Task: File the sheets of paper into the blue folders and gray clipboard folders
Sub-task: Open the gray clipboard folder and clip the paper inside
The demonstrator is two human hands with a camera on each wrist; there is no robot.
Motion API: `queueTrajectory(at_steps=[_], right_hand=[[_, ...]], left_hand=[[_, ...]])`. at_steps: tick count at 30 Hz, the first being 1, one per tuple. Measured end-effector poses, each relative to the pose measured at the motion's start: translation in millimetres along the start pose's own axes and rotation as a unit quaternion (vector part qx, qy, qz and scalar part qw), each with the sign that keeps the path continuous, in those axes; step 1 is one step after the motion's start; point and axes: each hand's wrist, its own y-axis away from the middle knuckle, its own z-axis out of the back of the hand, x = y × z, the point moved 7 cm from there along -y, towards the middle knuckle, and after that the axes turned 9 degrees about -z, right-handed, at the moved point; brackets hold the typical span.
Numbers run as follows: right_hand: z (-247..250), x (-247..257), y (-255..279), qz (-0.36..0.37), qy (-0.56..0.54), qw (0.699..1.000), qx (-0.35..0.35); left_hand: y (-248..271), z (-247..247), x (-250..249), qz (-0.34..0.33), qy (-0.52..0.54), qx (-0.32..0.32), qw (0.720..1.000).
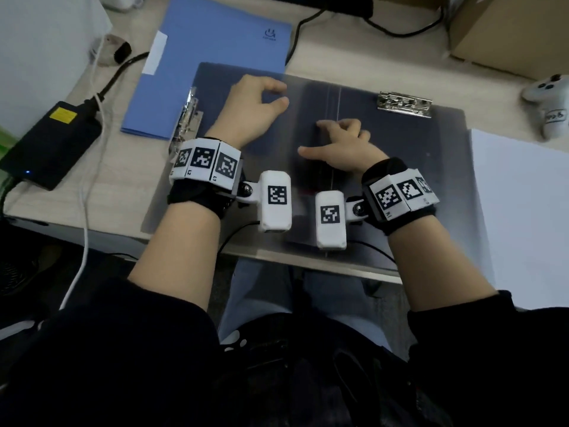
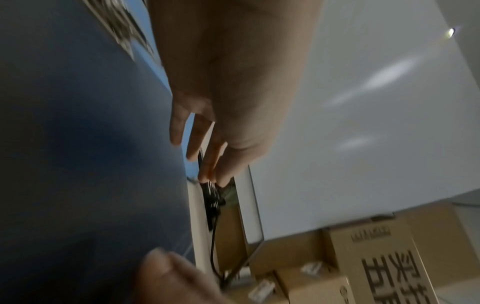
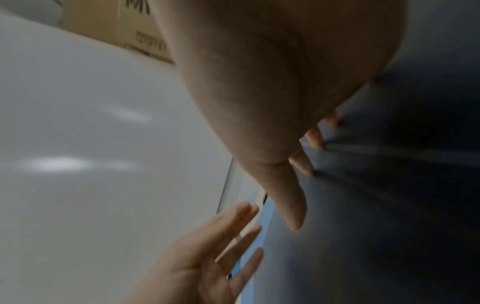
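resting on the open gray clipboard folder (image 1: 400, 167) on the counter (image 1: 354, 47), the left hand (image 1: 249, 114) hovers loosely curled, gripping nothing; the right hand (image 1: 341, 146) presses fingertips (image 3: 315, 136) by its spine. blue folder (image 1: 209, 66) far-left, paper stack (image 1: 523, 217) right.

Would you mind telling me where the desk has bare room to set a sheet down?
Bare desk lies between the blue folder and cardboard box, though a cable crosses it. The gray clipboard folder and white sheets crowd the front.

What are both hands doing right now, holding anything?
Left hand: open, fingers loosely curled above the gray clipboard folder, holding nothing.
Right hand: open, fingertips resting on the folder, gripping nothing.
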Motion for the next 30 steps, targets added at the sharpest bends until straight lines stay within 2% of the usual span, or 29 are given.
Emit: queueTrajectory(at_steps=[3,6,8,11,13,20,24,30], right_hand=[[28,-15,-17,0.015,-0.097,0.995,-0.025],[59,-42,-29,0.004,-0.197,0.974,-0.114],[78,-65,-36,-0.022,-0.197,0.963,-0.181],[94,-95,-46,-0.091,-0.097,0.963,-0.235],[93,-107,-53,-0.115,-0.050,0.969,-0.214],[84,-130,-66,-0.155,0.013,0.981,-0.119],[78,-134,-70,-0.156,0.016,0.982,-0.102],[75,-135,-74,-0.147,0.025,0.984,-0.095]], left_hand=[[-15,-30,-18,-0.013,0.051,0.024,0.998],[-34,-60,-31,-0.018,0.066,0.048,0.997],[-47,-80,-39,-0.016,0.074,0.058,0.995],[-64,-106,-42,0.004,0.088,0.060,0.994],[-72,-117,-41,0.023,0.086,0.043,0.995],[-98,-145,-46,0.054,0.075,-0.001,0.996],[-107,-149,-43,0.065,0.072,-0.036,0.995],[-116,-150,-39,0.088,0.045,-0.047,0.994]])
